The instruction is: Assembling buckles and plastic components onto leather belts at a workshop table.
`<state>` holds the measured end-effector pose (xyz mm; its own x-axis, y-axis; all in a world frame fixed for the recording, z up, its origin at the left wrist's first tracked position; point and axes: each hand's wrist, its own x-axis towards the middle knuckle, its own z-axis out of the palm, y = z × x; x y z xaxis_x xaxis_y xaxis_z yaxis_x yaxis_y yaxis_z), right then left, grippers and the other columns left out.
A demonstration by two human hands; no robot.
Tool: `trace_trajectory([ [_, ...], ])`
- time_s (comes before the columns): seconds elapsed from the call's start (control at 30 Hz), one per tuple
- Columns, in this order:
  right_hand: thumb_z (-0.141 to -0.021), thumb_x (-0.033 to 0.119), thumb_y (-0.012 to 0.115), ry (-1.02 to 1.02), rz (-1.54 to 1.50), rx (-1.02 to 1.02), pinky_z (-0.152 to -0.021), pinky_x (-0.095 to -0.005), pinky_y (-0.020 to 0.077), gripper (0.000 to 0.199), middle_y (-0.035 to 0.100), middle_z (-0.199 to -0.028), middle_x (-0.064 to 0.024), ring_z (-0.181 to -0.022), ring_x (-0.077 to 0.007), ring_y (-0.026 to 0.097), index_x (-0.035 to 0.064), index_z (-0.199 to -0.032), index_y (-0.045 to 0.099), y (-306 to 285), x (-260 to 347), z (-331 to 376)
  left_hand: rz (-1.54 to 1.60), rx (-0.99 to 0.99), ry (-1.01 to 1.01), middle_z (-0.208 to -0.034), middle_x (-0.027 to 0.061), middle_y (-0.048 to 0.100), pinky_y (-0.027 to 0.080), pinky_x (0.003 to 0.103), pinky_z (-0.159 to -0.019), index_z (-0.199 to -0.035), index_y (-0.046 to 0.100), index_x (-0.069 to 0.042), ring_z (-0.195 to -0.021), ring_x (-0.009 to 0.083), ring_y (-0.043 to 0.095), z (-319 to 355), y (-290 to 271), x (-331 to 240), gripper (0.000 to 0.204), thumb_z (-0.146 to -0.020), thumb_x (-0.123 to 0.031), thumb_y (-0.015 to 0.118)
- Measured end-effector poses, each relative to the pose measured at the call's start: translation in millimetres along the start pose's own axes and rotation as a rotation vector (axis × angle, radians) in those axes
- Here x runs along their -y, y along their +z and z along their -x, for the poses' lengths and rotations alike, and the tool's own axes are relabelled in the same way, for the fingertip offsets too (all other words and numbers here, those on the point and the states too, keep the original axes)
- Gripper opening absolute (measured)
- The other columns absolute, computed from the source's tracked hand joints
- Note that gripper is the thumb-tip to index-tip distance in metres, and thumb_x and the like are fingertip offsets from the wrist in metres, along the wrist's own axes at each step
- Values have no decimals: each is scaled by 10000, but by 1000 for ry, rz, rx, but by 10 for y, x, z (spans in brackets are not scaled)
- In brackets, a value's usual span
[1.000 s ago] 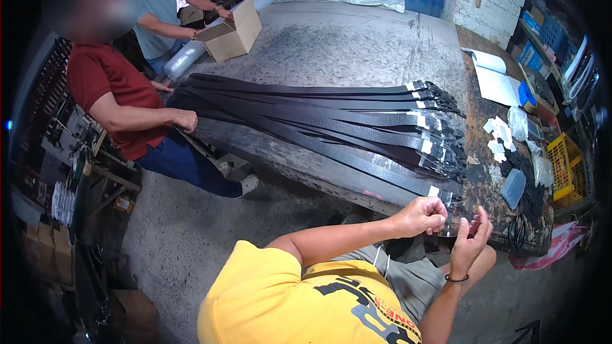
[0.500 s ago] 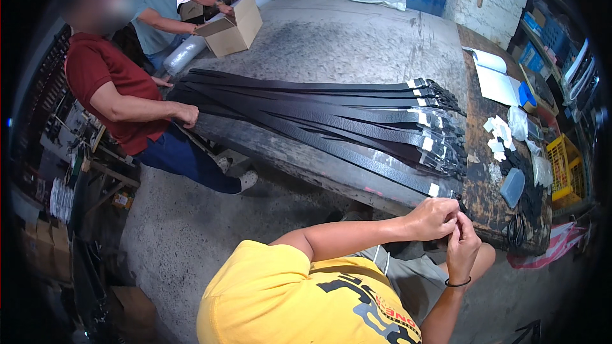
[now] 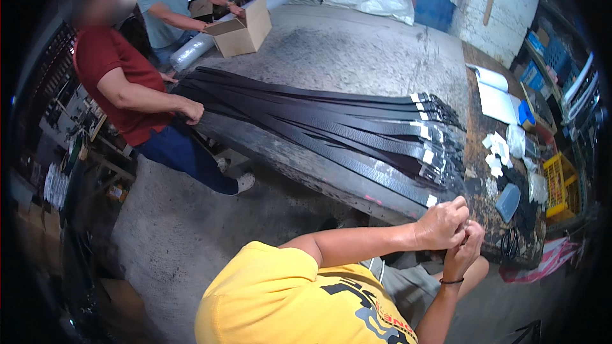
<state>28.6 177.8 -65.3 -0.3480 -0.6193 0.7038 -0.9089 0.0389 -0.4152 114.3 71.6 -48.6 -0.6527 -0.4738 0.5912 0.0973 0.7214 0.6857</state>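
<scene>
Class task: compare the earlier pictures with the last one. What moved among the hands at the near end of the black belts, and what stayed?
The right hand moved in to meet the left hand at the near belt end; both now pinch together there. The black belts and cardboard box stayed put.

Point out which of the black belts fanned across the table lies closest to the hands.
The nearest belt along the table's front edge: its white-tagged end stops just above the left hand and right hand, while the others end farther back.

Long black belts (image 3: 331,124) with white tags, fanned flat across the worn table (image 3: 357,51), buckle ends bunched.
</scene>
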Motion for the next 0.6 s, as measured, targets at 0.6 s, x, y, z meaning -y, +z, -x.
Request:
trace_trajectory([
  [0.6, -730, -212, 371, 102, -471, -164, -711, -282, 522, 390, 469, -1129, -105, -881, -162, 550, -9, -978, 595, 98, -147, -379, -142, -210, -159, -1007, 146, 574, 528, 356, -754, -1060, 569, -35, -837, 245, 629, -52, -1599, 935, 358, -774, -223, 674],
])
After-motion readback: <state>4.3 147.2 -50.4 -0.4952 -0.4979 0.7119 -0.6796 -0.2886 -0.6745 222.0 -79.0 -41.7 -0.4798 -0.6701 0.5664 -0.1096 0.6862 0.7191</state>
